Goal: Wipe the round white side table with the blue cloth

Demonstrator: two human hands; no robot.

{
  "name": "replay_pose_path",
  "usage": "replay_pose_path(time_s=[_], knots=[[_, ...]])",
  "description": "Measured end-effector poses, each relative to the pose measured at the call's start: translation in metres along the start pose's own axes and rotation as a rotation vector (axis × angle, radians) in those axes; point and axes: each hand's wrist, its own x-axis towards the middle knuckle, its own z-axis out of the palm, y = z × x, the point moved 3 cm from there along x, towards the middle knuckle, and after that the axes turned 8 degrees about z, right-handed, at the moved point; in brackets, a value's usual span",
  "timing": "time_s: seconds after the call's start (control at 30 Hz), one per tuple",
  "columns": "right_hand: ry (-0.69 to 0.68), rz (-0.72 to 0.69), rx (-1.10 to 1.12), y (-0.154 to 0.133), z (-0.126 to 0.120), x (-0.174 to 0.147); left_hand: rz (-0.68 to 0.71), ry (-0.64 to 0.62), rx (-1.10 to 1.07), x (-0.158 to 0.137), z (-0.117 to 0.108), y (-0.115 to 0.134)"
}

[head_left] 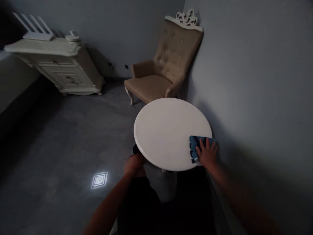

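Note:
My right hand (207,153) lies with fingers spread on a folded blue cloth (194,143) with dark patterning. The cloth rests flat near the right edge of a white oval tabletop (166,133), and a small white bit shows at its lower edge by my thumb. My left hand (133,164) is curled into a loose fist over my knee, just outside the table's lower left edge. Nothing shows in its fingers, though their undersides are hidden. A dark round shape (136,149) sits just beyond it, partly under the tabletop; its kind is unclear.
Beyond the table stands a tan tufted armchair (151,85). A cream cabinet (70,76) at the left bears a white router (37,35) and a small white object (72,38). A grey wall (256,81) runs close along the right. Light makes a square patch (99,180) on the floor.

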Motion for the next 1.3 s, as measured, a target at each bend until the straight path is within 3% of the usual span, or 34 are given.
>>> replay_pose_path(time_s=[0.1,0.2,0.4,0.5,0.6,0.73,0.83,0.97,1.07,1.2,1.3], knots=[[-0.019,-0.215,0.018,-0.043,0.002,-0.06,-0.024,0.002,0.019,0.0,0.005,-0.004],[-0.067,-0.367,0.085,-0.098,-0.01,-0.093,-0.039,0.004,0.019,-0.003,0.004,-0.005],[-0.206,-0.651,0.297,-0.231,-0.051,-0.097,-0.044,0.003,0.007,-0.017,-0.01,-0.008],[-0.221,-0.767,0.362,-0.298,-0.064,-0.074,-0.005,-0.054,-0.009,-0.02,-0.012,-0.012],[-0.21,-0.843,0.388,-0.36,-0.073,-0.035,-0.091,-0.065,-0.032,-0.017,-0.014,-0.018],[-0.191,-0.858,0.379,-0.428,-0.077,0.041,-0.115,-0.031,-0.037,-0.01,-0.02,-0.019],[-0.162,-0.767,0.379,-0.461,-0.077,0.112,-0.116,-0.04,-0.045,-0.005,-0.026,-0.02],[-0.13,-0.591,0.364,-0.472,-0.072,0.216,-0.137,-0.039,-0.093,0.001,-0.032,-0.02],[-0.105,-0.455,0.341,-0.447,-0.066,0.29,-0.144,-0.036,-0.11,0.007,-0.032,-0.02],[-0.118,-0.237,0.276,-0.365,-0.056,0.366,-0.14,-0.042,-0.08,0.014,-0.03,-0.019],[-0.115,-0.079,0.219,-0.278,-0.049,0.392,-0.157,-0.061,-0.056,0.016,-0.031,-0.015]])
